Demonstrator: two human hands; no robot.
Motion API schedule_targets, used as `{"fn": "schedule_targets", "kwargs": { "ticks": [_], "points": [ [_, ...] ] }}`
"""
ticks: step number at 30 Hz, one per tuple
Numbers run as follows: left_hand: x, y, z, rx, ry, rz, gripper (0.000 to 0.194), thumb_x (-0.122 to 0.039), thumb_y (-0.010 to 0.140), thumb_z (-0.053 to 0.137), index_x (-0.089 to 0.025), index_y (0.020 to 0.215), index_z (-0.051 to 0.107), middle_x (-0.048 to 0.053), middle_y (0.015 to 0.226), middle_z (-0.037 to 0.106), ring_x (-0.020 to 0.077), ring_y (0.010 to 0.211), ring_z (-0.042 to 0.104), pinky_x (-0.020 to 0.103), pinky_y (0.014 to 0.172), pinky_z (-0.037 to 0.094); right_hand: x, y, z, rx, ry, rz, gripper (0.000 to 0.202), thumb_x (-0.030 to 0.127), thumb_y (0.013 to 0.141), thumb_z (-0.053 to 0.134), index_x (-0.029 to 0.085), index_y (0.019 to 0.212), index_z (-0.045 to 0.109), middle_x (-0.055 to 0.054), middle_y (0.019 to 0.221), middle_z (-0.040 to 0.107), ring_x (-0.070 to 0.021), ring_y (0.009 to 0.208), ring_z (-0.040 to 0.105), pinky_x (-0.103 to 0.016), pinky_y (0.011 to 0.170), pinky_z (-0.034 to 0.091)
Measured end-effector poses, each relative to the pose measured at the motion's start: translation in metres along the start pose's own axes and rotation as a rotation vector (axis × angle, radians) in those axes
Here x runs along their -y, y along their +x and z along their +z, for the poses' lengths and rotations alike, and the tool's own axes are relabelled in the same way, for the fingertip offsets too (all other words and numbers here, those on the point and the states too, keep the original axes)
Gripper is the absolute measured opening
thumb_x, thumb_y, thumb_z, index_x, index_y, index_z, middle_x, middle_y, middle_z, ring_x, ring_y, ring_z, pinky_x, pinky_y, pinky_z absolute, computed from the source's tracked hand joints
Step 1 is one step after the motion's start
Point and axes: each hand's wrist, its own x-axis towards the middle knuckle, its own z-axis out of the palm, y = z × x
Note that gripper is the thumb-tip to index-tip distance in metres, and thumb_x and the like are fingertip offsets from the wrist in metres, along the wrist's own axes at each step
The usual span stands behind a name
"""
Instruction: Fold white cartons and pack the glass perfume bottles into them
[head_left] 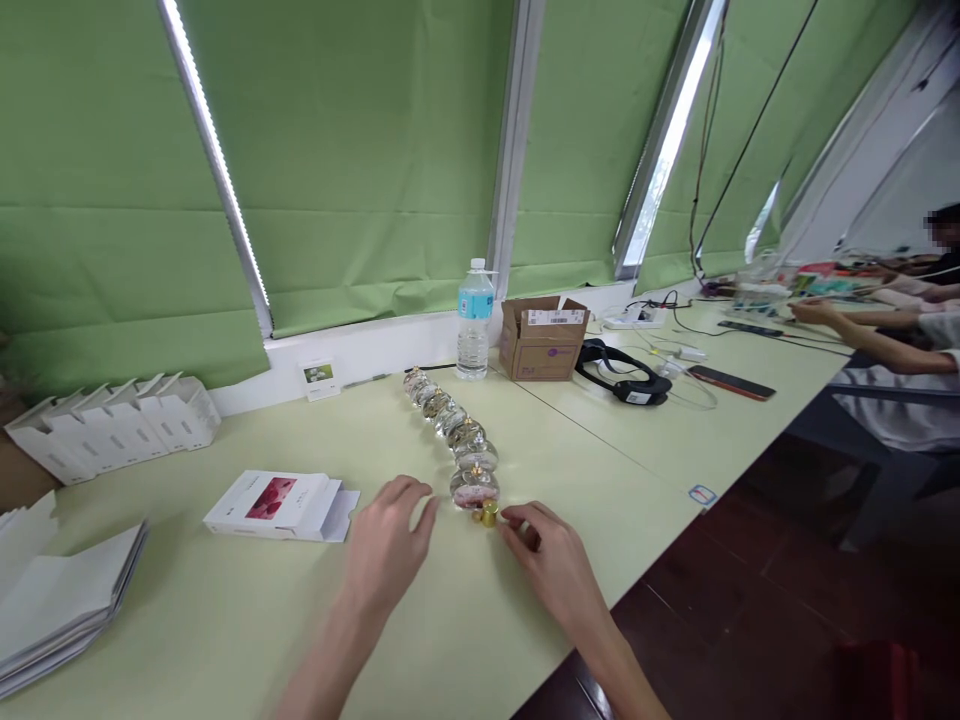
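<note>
A row of round clear glass bottles [465,435] with gold-coloured necks runs back across the table. Just in front of the nearest bottle [475,489] stand a shiny gold cap [490,514] and a smaller gold-brown piece [477,516]. My right hand [551,560] is beside the gold cap, its fingertips close to it; whether they touch it is unclear. My left hand [386,535] hovers left of the nearest bottle with thumb and fingers apart, holding nothing. Near it lies a white box [270,505] with a red picture and an open end flap.
Several white cartons [120,425] stand at the back left, with a stack of flat white cartons [67,600] in front. Behind the bottles are a water bottle [474,325], a cardboard box [541,345] and a black headset [626,375]. Another person's arm [877,335] reaches in at right.
</note>
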Motion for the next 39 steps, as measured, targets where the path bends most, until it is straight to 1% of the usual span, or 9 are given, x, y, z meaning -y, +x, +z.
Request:
{"fn": "schedule_targets", "kwargs": {
  "ticks": [3,8,12,16,20,26,29,35,39],
  "points": [
    [0.025,0.003,-0.027,-0.061,-0.013,-0.092,0.026,-0.038,0.092,0.044,-0.026,0.094,0.067,0.000,0.100,0.068,0.0140,0.075,0.063,0.026,0.067,0.048,-0.002,0.000,-0.001,-0.006,0.021,0.009,0.028,0.042,0.089,0.049,0.021,0.090,0.068,-0.006,0.087,0.068,-0.0166,0.059,0.059,-0.030,0.060,0.047],
    [0.086,-0.015,-0.076,-0.124,0.110,-0.236,0.028,-0.043,0.090,0.043,-0.027,0.099,0.065,-0.001,0.107,0.067,0.0162,0.080,0.064,0.027,0.069,0.049,-0.004,-0.002,-0.002,-0.036,0.058,0.017,0.034,0.048,0.090,0.046,0.022,0.081,0.065,-0.003,0.079,0.067,-0.0154,0.059,0.056,-0.026,0.059,0.046],
    [0.131,-0.031,-0.104,-0.203,0.314,-0.385,0.032,-0.037,0.089,0.043,-0.024,0.111,0.062,0.005,0.123,0.061,0.0264,0.114,0.055,0.038,0.094,0.046,-0.009,-0.006,-0.003,-0.054,-0.012,-0.014,0.043,0.054,0.089,0.046,0.022,0.063,0.058,0.000,0.057,0.054,-0.0144,0.051,0.047,-0.025,0.049,0.039],
    [0.155,-0.036,-0.105,-0.059,0.350,-0.364,0.059,-0.009,0.078,0.041,-0.020,0.136,0.044,0.005,0.149,0.038,0.0235,0.137,0.035,0.038,0.111,0.033,0.000,-0.012,0.000,-0.048,0.060,-0.141,0.042,0.056,0.085,0.050,0.023,0.063,0.061,-0.004,0.062,0.060,-0.0161,0.055,0.052,-0.024,0.050,0.043],
    [0.154,-0.042,-0.091,0.113,0.394,-0.267,0.074,-0.004,0.073,0.044,-0.022,0.144,0.034,0.004,0.153,0.032,0.0222,0.142,0.025,0.037,0.115,0.024,0.036,-0.015,0.013,0.152,0.213,-0.192,0.040,0.053,0.086,0.050,0.022,0.064,0.064,-0.005,0.068,0.065,-0.0181,0.063,0.059,-0.023,0.054,0.048],
    [0.135,-0.044,-0.086,0.120,0.497,-0.249,0.051,-0.023,0.085,0.046,-0.024,0.136,0.043,0.006,0.141,0.048,0.0258,0.126,0.045,0.041,0.104,0.034,0.112,0.012,0.038,0.622,0.363,-0.107,0.036,0.045,0.088,0.049,0.023,0.113,0.062,-0.007,0.108,0.064,-0.0168,0.078,0.062,-0.023,0.061,0.052],
    [0.130,-0.043,-0.089,0.121,0.511,-0.244,0.046,-0.024,0.084,0.050,-0.022,0.130,0.049,0.008,0.135,0.053,0.0272,0.118,0.049,0.042,0.099,0.037,0.136,0.039,0.057,0.715,0.310,-0.165,0.040,0.037,0.083,0.056,0.024,0.121,0.058,-0.007,0.115,0.060,-0.0146,0.077,0.062,-0.025,0.070,0.051],
    [0.129,-0.043,-0.090,0.073,0.498,-0.214,0.042,-0.023,0.082,0.054,-0.022,0.124,0.052,0.009,0.130,0.056,0.0282,0.115,0.051,0.042,0.096,0.039,0.143,0.074,0.105,0.874,0.381,0.006,0.036,0.036,0.085,0.054,0.018,0.115,0.063,-0.002,0.072,0.063,-0.0109,0.052,0.056,-0.020,0.045,0.039],
    [0.128,-0.043,-0.087,0.032,0.459,-0.177,0.047,-0.026,0.078,0.063,-0.023,0.124,0.051,0.008,0.127,0.057,0.0286,0.119,0.049,0.043,0.099,0.038,0.136,0.074,0.111,0.865,0.694,0.081,0.037,0.035,0.082,0.061,0.016,0.113,0.066,-0.004,0.079,0.064,-0.0121,0.062,0.059,-0.022,0.053,0.046]
  ]
}}
